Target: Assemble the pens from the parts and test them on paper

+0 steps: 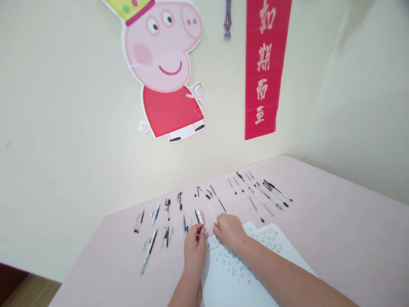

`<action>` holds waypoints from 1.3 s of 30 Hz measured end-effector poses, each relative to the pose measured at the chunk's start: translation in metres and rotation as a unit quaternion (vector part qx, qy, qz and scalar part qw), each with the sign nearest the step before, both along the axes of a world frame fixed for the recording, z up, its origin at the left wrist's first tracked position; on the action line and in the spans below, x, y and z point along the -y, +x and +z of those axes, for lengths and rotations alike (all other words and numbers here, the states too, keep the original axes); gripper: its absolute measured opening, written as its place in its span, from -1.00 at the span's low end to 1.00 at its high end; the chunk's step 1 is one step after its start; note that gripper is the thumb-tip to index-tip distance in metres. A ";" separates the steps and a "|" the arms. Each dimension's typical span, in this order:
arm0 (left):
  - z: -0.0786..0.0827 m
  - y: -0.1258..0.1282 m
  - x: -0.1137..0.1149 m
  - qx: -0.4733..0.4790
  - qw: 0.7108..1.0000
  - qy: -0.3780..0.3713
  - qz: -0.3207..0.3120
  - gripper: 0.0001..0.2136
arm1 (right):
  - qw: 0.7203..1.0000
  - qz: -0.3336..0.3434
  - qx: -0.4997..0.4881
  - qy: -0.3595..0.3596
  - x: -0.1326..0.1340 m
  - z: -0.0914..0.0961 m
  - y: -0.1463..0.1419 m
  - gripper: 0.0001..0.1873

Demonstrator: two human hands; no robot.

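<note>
My left hand [194, 247] is closed in a pinch at the left edge of the written-on paper sheets [236, 281]. What its fingertips hold, if anything, is too small to make out. Just beyond it lie a dark pen part and a white and pink pen piece [201, 217]. My right hand [229, 230], its fingers curled, is over the top of the sheets. A faint, clear tube-like shape [211, 209] shows beside its fingertips, but I cannot tell whether the hand grips it. A thin black refill [218, 198] lies just beyond that hand.
Several pens and taken-apart pen parts [148, 252] lie on the left of the pink table [348, 238]. More pens, refills and caps [261, 201] lie at the back right. A pale wall with a cartoon pig cutout [172, 111] and a red banner [263, 72] stands behind.
</note>
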State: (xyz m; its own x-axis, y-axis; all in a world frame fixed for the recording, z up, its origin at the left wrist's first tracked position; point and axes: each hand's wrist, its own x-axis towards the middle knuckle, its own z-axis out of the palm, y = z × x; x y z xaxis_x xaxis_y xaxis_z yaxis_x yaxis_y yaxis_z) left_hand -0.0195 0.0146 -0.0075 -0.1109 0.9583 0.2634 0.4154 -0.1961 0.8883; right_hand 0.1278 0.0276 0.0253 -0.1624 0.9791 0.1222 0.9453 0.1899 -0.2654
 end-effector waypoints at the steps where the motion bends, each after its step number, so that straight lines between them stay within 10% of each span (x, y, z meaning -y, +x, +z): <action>1: 0.001 0.000 0.000 -0.002 1.000 -0.001 -0.001 -0.77 | 1.000 0.018 -0.008 0.011 0.000 0.000 0.000 -0.73; 14: 0.009 -0.002 -0.001 0.106 0.990 -0.072 -0.055 -0.72 | 0.973 0.199 -0.075 0.087 0.006 -0.003 -0.001 -0.79; 26: 0.016 0.004 0.001 0.249 0.959 -0.131 0.017 -0.70 | 0.985 -0.091 -0.146 0.021 -0.035 -0.019 0.052 -0.89; 39: 0.019 0.007 0.003 0.310 0.940 -0.139 0.009 -0.70 | 0.996 -0.070 -0.043 -0.042 -0.030 -0.014 0.051 -0.82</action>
